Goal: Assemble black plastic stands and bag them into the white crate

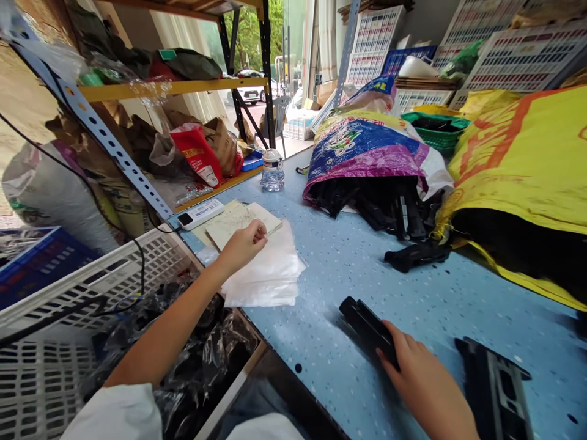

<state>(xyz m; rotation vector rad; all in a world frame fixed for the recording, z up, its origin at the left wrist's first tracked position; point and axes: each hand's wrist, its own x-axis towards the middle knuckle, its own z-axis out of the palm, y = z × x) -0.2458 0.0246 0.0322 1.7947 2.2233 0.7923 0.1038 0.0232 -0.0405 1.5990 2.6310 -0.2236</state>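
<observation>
My right hand (415,363) grips a long black plastic part (369,327) just above the blue speckled table (316,275). My left hand (247,243) is closed, fingers curled together, over a stack of clear plastic bags (263,284) and a pale notepad (243,220). Whether anything is pinched in those fingers is hidden. Another black plastic part (498,388) lies to the right of my right hand. Farther back, a loose black part (417,255) rests before a blue and purple sack (367,143), whose mouth shows several more black parts.
A yellow sack (527,146) of dark contents lies at right. On the table's far left stand a clear bottle (273,171) and a white device (202,212). Below the left edge, a white crate (151,263) holds bagged black items. A metal shelf (174,87) rises behind.
</observation>
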